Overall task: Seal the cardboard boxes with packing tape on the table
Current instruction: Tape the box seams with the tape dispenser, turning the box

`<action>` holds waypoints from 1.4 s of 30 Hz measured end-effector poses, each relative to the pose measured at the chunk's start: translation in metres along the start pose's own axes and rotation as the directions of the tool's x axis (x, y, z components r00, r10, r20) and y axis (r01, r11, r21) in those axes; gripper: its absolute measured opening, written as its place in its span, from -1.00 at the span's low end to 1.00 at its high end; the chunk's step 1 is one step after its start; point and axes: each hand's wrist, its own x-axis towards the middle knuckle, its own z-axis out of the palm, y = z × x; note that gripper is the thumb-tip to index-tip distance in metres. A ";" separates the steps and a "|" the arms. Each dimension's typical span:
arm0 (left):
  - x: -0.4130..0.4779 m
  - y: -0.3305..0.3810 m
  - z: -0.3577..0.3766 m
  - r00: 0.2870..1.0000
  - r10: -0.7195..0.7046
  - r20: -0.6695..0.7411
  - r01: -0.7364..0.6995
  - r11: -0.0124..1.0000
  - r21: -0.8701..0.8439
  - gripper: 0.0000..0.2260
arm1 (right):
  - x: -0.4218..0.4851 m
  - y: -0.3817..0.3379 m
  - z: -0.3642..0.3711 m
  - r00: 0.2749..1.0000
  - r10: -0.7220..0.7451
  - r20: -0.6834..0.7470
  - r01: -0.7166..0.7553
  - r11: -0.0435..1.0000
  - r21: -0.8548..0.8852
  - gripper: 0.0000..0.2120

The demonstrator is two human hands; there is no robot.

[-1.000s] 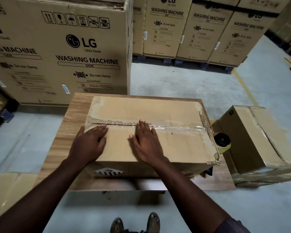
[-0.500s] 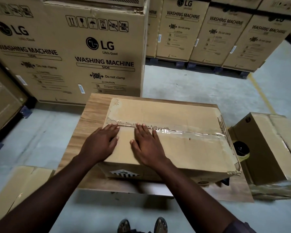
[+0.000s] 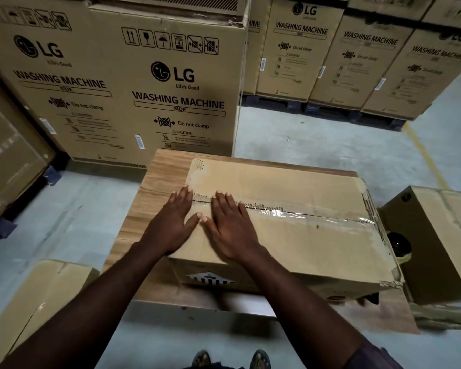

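A brown cardboard box (image 3: pixel 304 243) lies on a small wooden table (image 3: pixel 160 171). Clear packing tape (image 3: pixel 312 215) runs along its centre seam and down the right end. My left hand (image 3: pixel 175 222) lies flat, fingers spread, on the box's left end by the seam. Beside it, my right hand (image 3: pixel 229 225) also presses flat on the tape at the seam, and the two thumbs nearly touch. Neither hand holds anything. A roll of packing tape (image 3: pixel 399 246) with a dark core sits at the box's right end, partly hidden behind it.
A second cardboard box (image 3: pixel 437 241) stands on the floor right of the table. Another carton (image 3: pixel 40 296) lies at lower left. Large washing machine cartons (image 3: pixel 149 83) rise just behind the table, with more on pallets at the back. My feet (image 3: pixel 229 359) show below the table's near edge.
Both hands have slid left along the taped seam toward the box's left end, and they are closer together. The camera has swung left, so the box sits further right in view.
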 end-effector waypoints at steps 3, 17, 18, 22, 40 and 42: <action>-0.011 -0.009 -0.010 0.984 -0.156 -0.082 0.133 0.963 -0.236 -0.44 | -0.012 0.012 -0.002 0.997 0.066 -0.048 -0.066 0.998 -0.009 -0.39; 0.047 -0.010 -0.006 0.931 -0.203 0.303 0.363 0.436 -0.824 -0.63 | 0.016 -0.061 0.020 0.983 0.182 -0.028 -0.182 0.983 0.001 -0.14; 0.058 -0.010 -0.006 0.931 -0.215 0.296 0.364 0.471 -0.804 -0.59 | 0.017 -0.066 0.022 0.988 0.156 -0.018 -0.156 0.988 -0.017 -0.13; 0.107 -0.002 -0.007 0.941 -0.298 0.163 0.320 0.618 -0.718 -0.40 | 0.019 -0.075 0.029 0.986 0.169 -0.005 -0.169 0.983 -0.075 0.07; 0.056 -0.072 -0.018 0.765 -0.640 -0.080 0.283 0.445 -0.850 -0.46 | 0.005 -0.123 0.034 0.987 -0.002 0.160 0.022 0.992 -0.122 -0.14; 0.054 -0.089 -0.014 0.752 -0.654 -0.086 0.300 0.456 -0.838 -0.36 | 0.007 -0.114 0.029 0.982 -0.021 0.186 0.052 0.986 -0.162 -0.14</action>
